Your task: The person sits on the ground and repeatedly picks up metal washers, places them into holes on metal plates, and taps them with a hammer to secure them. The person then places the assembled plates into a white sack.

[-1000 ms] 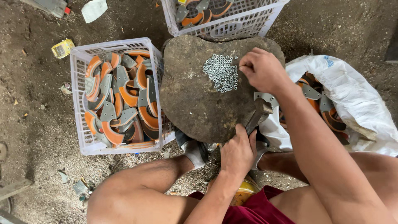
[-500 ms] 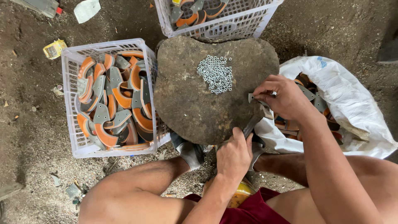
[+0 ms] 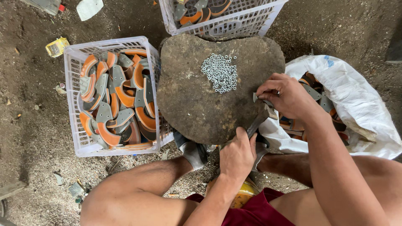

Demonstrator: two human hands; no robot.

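Orange-and-grey curved pieces fill a white crate, silver nuts speckle the grey-brown stone slab.

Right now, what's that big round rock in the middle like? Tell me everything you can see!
The rock is a big, flat-topped slab, dark brown-grey and rough, with a lumpy rounded outline. It looks like stone and sits on the dirt ground between two white baskets and a white sack. A small heap of shiny metal nuts lies on top, towards the far side. At its near right edge, the right hand holds a small grey metal piece against it, and the left hand rests at the near rim, gripping a dark tool.
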